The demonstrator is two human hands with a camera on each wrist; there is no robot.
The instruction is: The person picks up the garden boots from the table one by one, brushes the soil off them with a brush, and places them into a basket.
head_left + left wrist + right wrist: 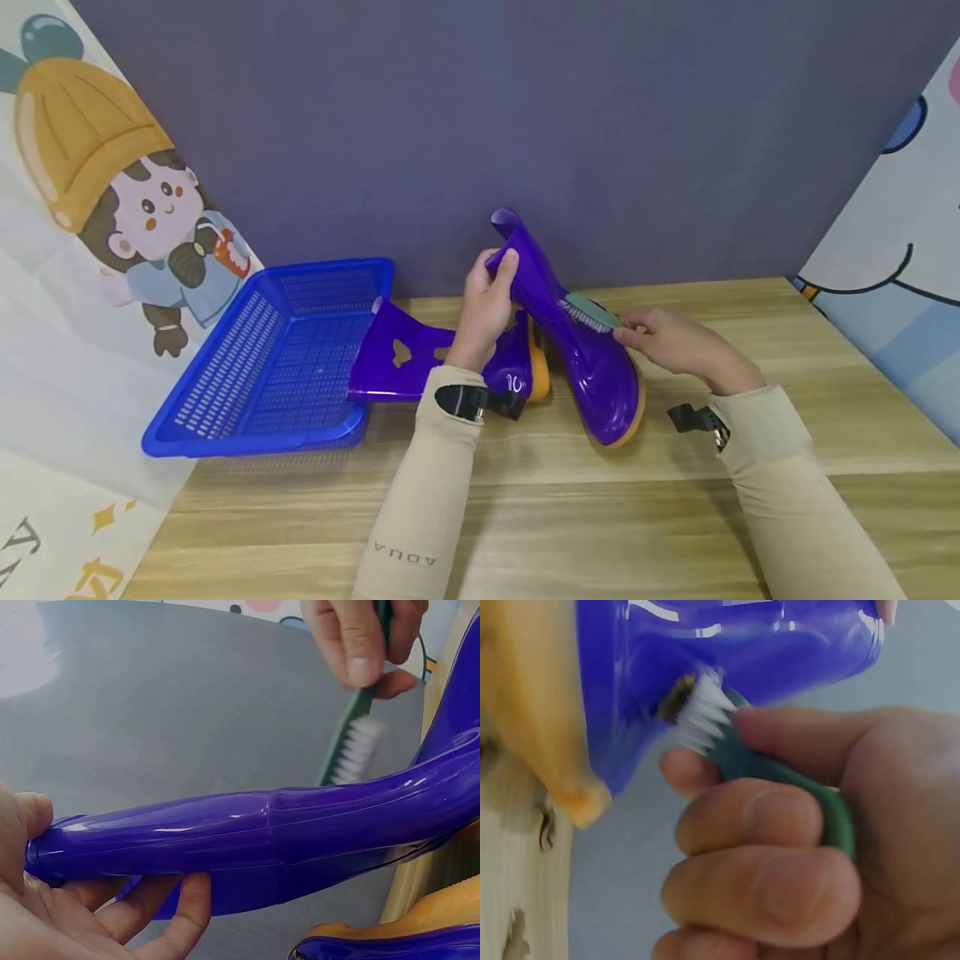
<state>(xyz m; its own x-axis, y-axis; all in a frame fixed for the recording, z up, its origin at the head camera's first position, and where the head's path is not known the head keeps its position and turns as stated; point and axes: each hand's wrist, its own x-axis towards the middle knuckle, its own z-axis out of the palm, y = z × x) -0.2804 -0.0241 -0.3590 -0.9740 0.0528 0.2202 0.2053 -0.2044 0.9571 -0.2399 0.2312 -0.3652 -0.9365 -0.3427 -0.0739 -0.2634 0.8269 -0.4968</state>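
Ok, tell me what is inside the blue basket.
The blue basket shows only its own slotted floor and walls; nothing lies in it. The lying purple boot overlaps its right rim, and the corner beneath that boot is covered.

Purple boot (592, 367), green brush (592, 312), blue basket (262, 367)

A staged recording booth, not a real home: a wooden tabletop (675, 517) boxed in beyond the fingers by a plain purple backdrop (525, 108), with cartoon-printed sheets (97, 217) hung on both sides.
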